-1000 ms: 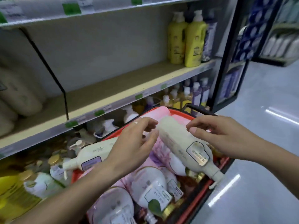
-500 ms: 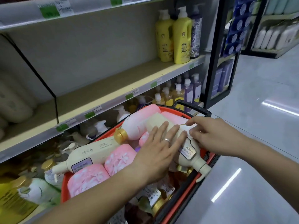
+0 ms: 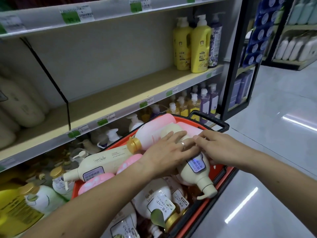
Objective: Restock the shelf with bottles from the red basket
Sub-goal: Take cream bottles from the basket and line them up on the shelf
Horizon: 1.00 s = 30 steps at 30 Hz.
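Cream bottle (image 3: 193, 162) lies atop the basket (image 3: 224, 177) pile; our left hand (image 3: 169, 156) rests flat on it, right hand (image 3: 221, 148) grips its side. Probably full, heavy, slick plastic, so we'd grab the body, not the pump.

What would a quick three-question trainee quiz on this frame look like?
1. True or false: the cream bottle under both hands stands upright on the shelf.
2. Which colour are the two bottles at the shelf's far end? A) yellow B) green C) red
3. Fill in: the cream bottle's pump points toward the ____ rim of the basket.

Key
1. False: it lies in the red basket, left hand flat on it, right hand on its side.
2. A
3. near
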### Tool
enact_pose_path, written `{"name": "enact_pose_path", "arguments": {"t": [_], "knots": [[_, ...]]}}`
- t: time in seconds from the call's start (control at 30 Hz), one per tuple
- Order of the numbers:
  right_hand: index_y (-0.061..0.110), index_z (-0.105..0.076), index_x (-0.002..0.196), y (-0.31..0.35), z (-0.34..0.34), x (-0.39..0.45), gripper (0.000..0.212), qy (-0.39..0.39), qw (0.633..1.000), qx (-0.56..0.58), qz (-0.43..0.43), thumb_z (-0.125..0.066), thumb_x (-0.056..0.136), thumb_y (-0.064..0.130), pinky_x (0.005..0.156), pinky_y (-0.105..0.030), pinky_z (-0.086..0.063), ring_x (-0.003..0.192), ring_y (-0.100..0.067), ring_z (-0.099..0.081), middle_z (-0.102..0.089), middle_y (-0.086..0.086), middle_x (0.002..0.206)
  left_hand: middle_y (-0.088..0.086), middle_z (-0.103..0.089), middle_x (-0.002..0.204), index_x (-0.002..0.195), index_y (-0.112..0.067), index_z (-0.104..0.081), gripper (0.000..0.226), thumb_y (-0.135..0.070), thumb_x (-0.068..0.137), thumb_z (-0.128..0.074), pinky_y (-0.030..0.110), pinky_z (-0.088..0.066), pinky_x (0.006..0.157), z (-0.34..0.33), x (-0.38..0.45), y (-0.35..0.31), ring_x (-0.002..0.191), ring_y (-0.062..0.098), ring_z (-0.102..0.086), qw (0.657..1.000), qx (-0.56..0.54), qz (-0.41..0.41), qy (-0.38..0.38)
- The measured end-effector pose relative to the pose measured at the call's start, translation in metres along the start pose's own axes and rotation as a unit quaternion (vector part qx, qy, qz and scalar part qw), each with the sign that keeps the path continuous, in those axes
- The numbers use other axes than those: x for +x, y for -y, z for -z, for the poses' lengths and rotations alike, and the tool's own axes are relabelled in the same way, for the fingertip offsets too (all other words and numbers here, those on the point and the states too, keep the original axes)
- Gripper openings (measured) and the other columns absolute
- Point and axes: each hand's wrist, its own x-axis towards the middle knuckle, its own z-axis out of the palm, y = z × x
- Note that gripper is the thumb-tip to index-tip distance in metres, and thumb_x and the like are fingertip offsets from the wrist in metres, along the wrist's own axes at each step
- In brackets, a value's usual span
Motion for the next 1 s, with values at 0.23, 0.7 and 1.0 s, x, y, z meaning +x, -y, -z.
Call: {"name": "enact_pose_path", "arguments": {"t": [0.23,0.7,1.0], "knots": [[0.032,-0.076,0.102,0.006,-0.003,0.011,0.036,0.070,0.965,0.250,-0.022,-0.053,0.099,0.060,0.092,-0.052,-0.060,0.096,-0.027,-0.075,-0.078,-0.003,0.101,-0.006,-0.041,0.155,0.153,-0.031,-0.033,0.103,-0.052,0.069,-0.087,0.039,-0.049,0.107,0.009,-0.022,0.007,0.141,0.019,-0.042,0.970,-0.197,0.064,-0.126],[0.017,-0.074,0.119,0.059,-0.024,0.037,0.068,0.231,0.881,0.412,-0.038,-0.085,0.069,0.061,0.087,-0.063,-0.055,0.106,-0.048,-0.070,-0.063,-0.024,0.130,-0.006,-0.066,0.127,0.141,-0.023,-0.048,0.078,-0.027,0.074,-0.087,0.034,-0.054,0.096,0.096,-0.082,0.052,0.117,0.014,-0.064,0.787,-0.556,0.167,-0.209],[0.015,-0.072,0.111,0.139,-0.090,0.059,0.048,0.192,0.883,0.407,-0.131,-0.073,0.087,0.056,0.072,-0.066,-0.059,0.094,-0.050,-0.073,-0.065,-0.023,0.116,-0.014,-0.068,0.129,0.150,-0.026,-0.035,0.083,-0.049,0.082,-0.075,0.023,-0.056,0.089,0.057,-0.147,0.089,0.123,0.007,-0.063,0.645,-0.650,0.280,-0.286]]}}
